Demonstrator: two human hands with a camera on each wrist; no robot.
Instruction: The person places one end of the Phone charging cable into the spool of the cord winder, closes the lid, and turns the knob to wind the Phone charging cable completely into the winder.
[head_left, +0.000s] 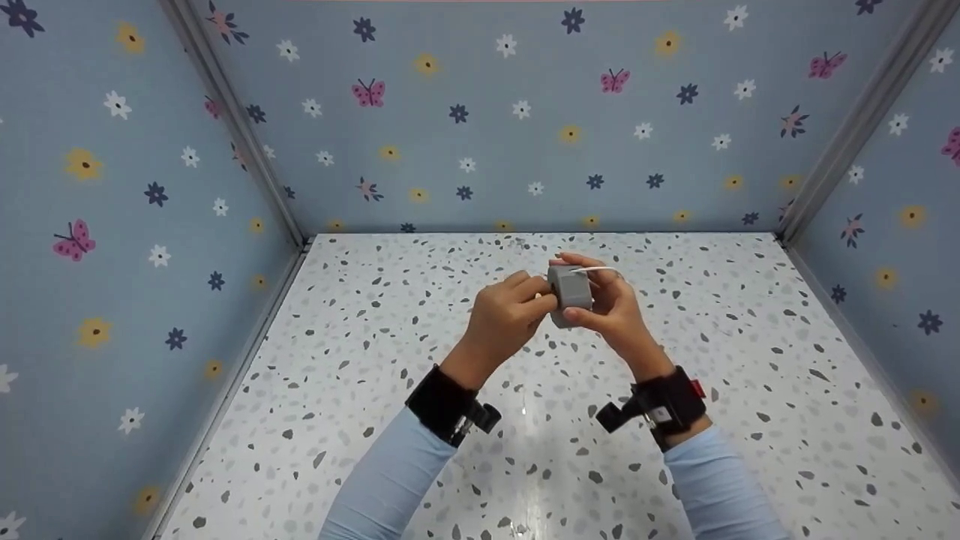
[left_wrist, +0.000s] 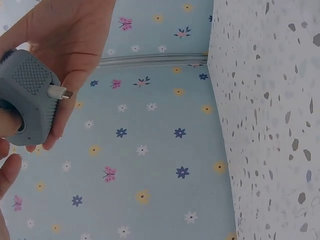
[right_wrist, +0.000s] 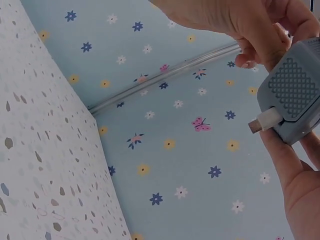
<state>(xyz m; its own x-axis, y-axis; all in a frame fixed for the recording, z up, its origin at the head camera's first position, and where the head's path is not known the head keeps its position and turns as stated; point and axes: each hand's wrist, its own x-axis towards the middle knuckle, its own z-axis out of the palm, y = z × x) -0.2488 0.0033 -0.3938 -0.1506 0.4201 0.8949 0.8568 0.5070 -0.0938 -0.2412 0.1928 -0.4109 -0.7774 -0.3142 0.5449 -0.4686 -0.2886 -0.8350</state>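
Note:
Above the table, a grey faceted device (head_left: 574,289) is held by the right hand (head_left: 619,307), thumb on its near side and fingers behind. The left hand (head_left: 510,311) is at its left face, a finger reaching into a round opening, as the left wrist view shows on the device (left_wrist: 32,80). A white cable end with a metal plug (left_wrist: 60,92) sticks out of the device's edge; the same plug (right_wrist: 265,120) is beside a textured panel in the right wrist view. In the head view a thin white strand runs over the device's top.
The speckled white table (head_left: 375,450) lies below both hands. Flower-patterned blue panels (head_left: 487,150) stand at the back, left and right, joined by grey metal corner posts (head_left: 232,112). Each wrist wears a black strap with a small camera.

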